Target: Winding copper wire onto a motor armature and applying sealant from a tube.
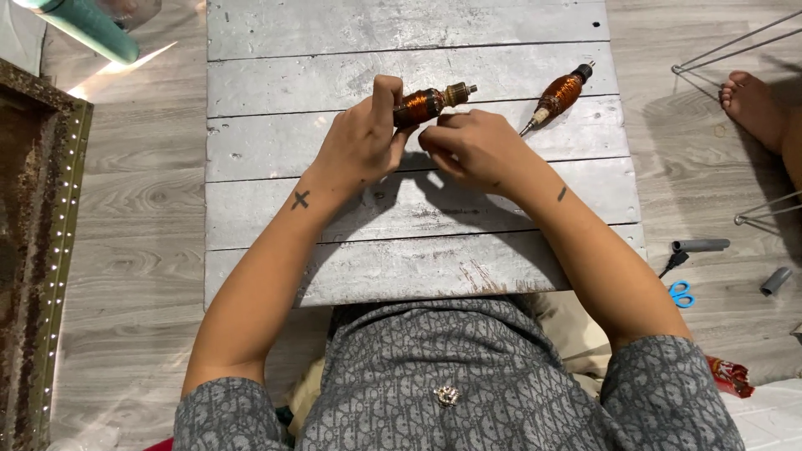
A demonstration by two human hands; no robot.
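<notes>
My left hand point(361, 138) holds a small motor armature point(428, 102) wound with copper wire, its brass-coloured shaft end pointing right, above a low grey plank table point(334, 75). My right hand point(468, 144) is curled close below and beside the armature, its fingertips at the winding; whether it grips the armature or only touches it is hidden. A second copper-wound armature point(558, 95) lies on the table's right side, tilted, apart from both hands.
Another person's bare foot point(752, 100) rests on the wooden floor at right, by thin metal wire legs point(735, 42). Blue-handled scissors point(682, 294), grey tubes point(700, 245) and a red wrapper point(730, 376) lie at lower right. A rusty metal frame point(42, 250) runs along the left.
</notes>
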